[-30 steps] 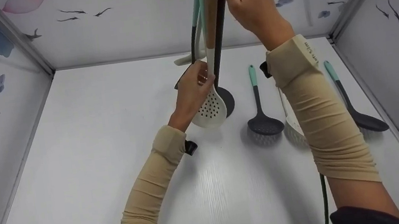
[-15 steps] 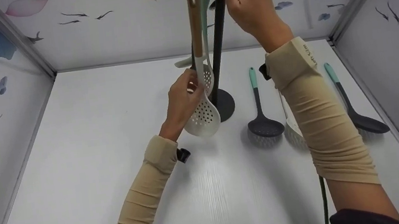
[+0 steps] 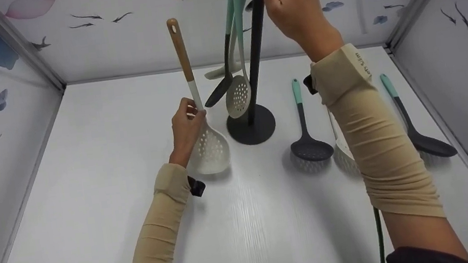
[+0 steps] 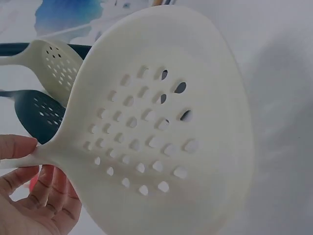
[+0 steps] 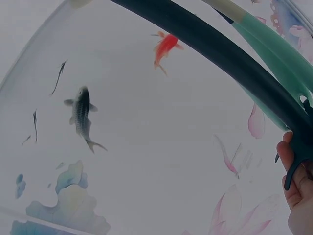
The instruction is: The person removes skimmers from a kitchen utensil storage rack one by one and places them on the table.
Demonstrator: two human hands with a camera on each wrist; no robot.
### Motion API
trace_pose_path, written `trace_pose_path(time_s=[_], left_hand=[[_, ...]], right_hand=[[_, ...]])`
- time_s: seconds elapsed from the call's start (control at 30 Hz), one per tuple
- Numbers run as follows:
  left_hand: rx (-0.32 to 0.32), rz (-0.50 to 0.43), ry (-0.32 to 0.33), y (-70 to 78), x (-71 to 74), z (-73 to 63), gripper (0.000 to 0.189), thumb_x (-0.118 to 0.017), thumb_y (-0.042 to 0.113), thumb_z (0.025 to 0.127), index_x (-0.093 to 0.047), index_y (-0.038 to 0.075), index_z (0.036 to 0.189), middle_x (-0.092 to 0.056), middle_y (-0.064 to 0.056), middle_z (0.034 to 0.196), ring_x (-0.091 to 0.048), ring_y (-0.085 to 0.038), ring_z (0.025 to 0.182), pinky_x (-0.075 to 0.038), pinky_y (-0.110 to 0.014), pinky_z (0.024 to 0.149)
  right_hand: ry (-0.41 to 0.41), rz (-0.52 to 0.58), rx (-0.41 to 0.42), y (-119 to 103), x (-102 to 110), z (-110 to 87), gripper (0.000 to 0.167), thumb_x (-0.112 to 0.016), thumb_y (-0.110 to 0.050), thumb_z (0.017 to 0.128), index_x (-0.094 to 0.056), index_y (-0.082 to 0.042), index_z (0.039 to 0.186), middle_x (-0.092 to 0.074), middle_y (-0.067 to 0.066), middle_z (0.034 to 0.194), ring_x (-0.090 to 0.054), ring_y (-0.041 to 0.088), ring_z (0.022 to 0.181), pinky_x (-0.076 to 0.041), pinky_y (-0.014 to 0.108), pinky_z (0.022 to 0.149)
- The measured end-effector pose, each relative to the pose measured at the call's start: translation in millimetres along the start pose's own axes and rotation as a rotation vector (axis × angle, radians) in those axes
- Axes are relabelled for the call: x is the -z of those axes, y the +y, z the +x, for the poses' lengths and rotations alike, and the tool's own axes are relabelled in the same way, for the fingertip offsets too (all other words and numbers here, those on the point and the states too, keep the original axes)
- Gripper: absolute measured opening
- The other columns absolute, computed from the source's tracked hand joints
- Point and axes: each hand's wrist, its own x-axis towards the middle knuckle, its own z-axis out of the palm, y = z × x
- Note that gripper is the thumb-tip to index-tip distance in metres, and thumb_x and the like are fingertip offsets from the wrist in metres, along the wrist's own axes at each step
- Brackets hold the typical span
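Observation:
A large white skimmer (image 3: 214,156) with a wooden handle tip leans upright, left of a black utensil stand (image 3: 257,57). My left hand (image 3: 186,127) pinches its neck between thumb and fingers; the left wrist view shows its broad, perforated bowl (image 4: 205,147) up close. At the top of the stand, my right hand (image 3: 295,7) grips the hook head, and curled fingers (image 5: 288,149) show at a hook in the right wrist view. Still hanging there are a cream skimmer (image 3: 238,97) and a black skimmer (image 3: 219,91), both mint-handled, with another cream utensil (image 3: 218,71) behind.
Right of the stand lie a mint-handled black skimmer (image 3: 312,148), a white utensil (image 3: 345,150) partly hidden by the right sleeve, and a black spoon-like utensil (image 3: 432,143) near the right wall. A dark green cable (image 3: 380,238) runs beside the right forearm. Printed walls enclose the white table (image 3: 107,156).
My left hand has carried the white skimmer off the stand, leftward and down toward the table. The stand's base and hanging utensils are now uncovered. My right hand has stayed at the stand's top.

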Motion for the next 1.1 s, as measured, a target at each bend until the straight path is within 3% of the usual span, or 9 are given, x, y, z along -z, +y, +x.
trace_pose_path(time_s=[0.2, 0.53, 0.8, 0.93, 1.1], left_hand=[[0.135, 0.065, -0.092, -23.4, -2.5, 5.7, 0.024, -0.055, 0.022, 0.090, -0.048, 0.010, 0.110, -0.060, -0.011, 0.100, -0.058, -0.021, 0.087, -0.048, -0.032, 0.076], [0.247, 0.142, -0.197, -48.5, -8.7, 7.0, 0.028, -0.058, 0.020, 0.091, -0.049, 0.006, 0.114, -0.063, -0.015, 0.102, -0.059, -0.022, 0.086, -0.049, -0.030, 0.072], [0.447, 0.287, -0.451, -58.6, -8.4, 7.0, 0.054, -0.060, 0.017, 0.087, -0.038, 0.007, 0.135, -0.051, -0.018, 0.127, -0.051, -0.029, 0.114, -0.041, -0.040, 0.100], [0.470, 0.321, -0.513, -56.7, -9.9, 6.8, 0.061, -0.061, 0.015, 0.086, -0.034, 0.011, 0.140, -0.042, -0.018, 0.139, -0.043, -0.030, 0.125, -0.034, -0.042, 0.107], [0.464, 0.322, -0.520, -54.8, -9.9, 5.3, 0.063, -0.060, 0.012, 0.085, -0.033, 0.011, 0.142, -0.036, -0.017, 0.145, -0.037, -0.032, 0.132, -0.029, -0.045, 0.110]], right_hand=[[0.010, -0.001, 0.023, 0.6, -0.5, -0.8, 0.040, -0.027, -0.016, 0.095, -0.058, 0.001, 0.113, -0.057, 0.018, 0.113, -0.047, 0.029, 0.111, -0.016, 0.034, 0.113], [-0.016, -0.005, 0.002, -0.7, 0.6, 0.5, 0.040, -0.026, -0.018, 0.095, -0.057, 0.000, 0.112, -0.055, 0.019, 0.113, -0.045, 0.031, 0.113, -0.018, 0.037, 0.111], [-0.025, -0.009, -0.008, -2.0, 0.7, 0.9, 0.040, -0.026, -0.018, 0.096, -0.057, -0.001, 0.113, -0.055, 0.018, 0.115, -0.044, 0.030, 0.116, -0.016, 0.037, 0.113], [-0.023, -0.009, -0.008, -1.5, 1.6, 1.0, 0.039, -0.026, -0.018, 0.095, -0.057, 0.000, 0.111, -0.055, 0.018, 0.114, -0.045, 0.030, 0.114, -0.017, 0.038, 0.111], [-0.027, -0.006, -0.006, -1.2, 2.3, 1.1, 0.039, -0.026, -0.018, 0.095, -0.056, 0.000, 0.111, -0.055, 0.018, 0.114, -0.044, 0.030, 0.114, -0.017, 0.038, 0.111]])
